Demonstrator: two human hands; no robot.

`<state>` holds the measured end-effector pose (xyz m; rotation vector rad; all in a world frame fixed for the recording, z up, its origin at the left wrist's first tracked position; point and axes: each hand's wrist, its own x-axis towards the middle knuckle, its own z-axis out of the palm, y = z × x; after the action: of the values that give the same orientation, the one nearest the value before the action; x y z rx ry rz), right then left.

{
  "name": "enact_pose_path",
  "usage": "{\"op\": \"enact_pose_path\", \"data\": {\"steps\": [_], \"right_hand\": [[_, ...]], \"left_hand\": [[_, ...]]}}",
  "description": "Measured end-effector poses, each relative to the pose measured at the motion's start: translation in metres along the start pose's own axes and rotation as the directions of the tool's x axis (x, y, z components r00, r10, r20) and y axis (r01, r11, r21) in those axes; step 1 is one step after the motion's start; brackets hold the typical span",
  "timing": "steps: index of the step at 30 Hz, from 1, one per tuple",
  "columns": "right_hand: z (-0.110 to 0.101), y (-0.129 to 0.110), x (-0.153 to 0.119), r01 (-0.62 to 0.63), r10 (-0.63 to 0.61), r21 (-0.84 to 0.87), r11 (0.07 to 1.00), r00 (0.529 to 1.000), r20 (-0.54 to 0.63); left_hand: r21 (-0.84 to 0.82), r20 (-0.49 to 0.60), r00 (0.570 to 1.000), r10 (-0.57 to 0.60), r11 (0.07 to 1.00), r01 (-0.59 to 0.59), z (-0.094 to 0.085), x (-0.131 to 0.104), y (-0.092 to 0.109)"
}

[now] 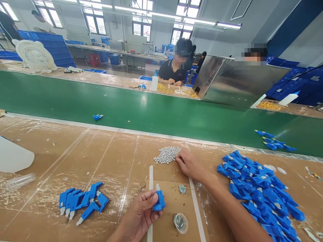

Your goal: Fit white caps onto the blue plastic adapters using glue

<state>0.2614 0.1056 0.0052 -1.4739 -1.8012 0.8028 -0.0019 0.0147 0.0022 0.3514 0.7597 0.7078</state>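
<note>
My left hand point(141, 213) is closed, thumb against fingers, on a blue piece point(159, 201). Its long axis runs roughly away from me, with the white tip point(157, 187) at the far end. It looks smooth and blocky, like plastic, part of it hidden by my grip. Just right of that hand sits a small clear cup point(186, 226). Beyond it, and a little right of the blue piece, lies the low, loose pile of grey bits point(166, 154), small and pebble-like. My right hand point(189, 164) is the nearer one to it: the fingers curl in close together at the pile's right edge, so the bits lie to their left. I can't tell whether they pinch one. A big blue heap point(262, 193) lies right of my forearm, a smaller blue group point(80, 201) to my left. Farther off runs a green belt point(141, 109), and past it a co-worker point(171, 71) sits with both hands together.
</note>
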Motion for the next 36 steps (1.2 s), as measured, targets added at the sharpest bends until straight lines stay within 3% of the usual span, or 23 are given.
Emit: {"op": "enact_pose_path", "data": {"steps": [4, 8, 10, 13, 15, 23, 30, 36], "right_hand": [[0.001, -0.02, -0.025, -0.122, 0.124, 0.355, 0.927, 0.992, 0.016], [0.005, -0.049, -0.058, -0.213, 0.217, 0.585, 0.783, 0.974, 0.064], [0.008, -0.064, -0.071, -0.267, 0.257, 0.705, 0.657, 0.959, 0.123], [0.01, -0.082, -0.085, -0.343, 0.289, 0.852, 0.396, 0.927, 0.239], [0.01, -0.092, -0.092, -0.362, 0.299, 0.873, 0.327, 0.916, 0.267], [0.014, -0.109, -0.11, -0.277, 0.32, 0.844, 0.459, 0.938, 0.134], [0.016, -0.111, -0.115, -0.168, 0.24, 0.723, 0.67, 0.971, 0.004], [0.019, -0.121, -0.118, -0.097, 0.207, 0.571, 0.815, 0.97, -0.131]], "left_hand": [[0.032, 0.057, 0.998, 0.027, 0.999, -0.029, 0.006, 0.0, 0.004], [0.056, 0.116, 0.992, 0.048, 0.997, -0.055, 0.027, -0.003, 0.011], [0.08, 0.146, 0.988, 0.058, 0.994, -0.07, 0.041, -0.004, 0.014], [0.13, 0.182, 0.98, 0.079, 0.986, -0.104, 0.058, -0.006, 0.017], [0.168, 0.201, 0.975, 0.096, 0.977, -0.131, 0.065, -0.008, 0.017], [0.245, 0.233, 0.963, 0.133, 0.951, -0.19, 0.072, -0.014, 0.014], [0.272, 0.228, 0.962, 0.153, 0.938, -0.214, 0.067, -0.013, 0.01], [0.357, 0.203, 0.935, 0.29, 0.867, -0.347, 0.064, -0.012, 0.003]]}}
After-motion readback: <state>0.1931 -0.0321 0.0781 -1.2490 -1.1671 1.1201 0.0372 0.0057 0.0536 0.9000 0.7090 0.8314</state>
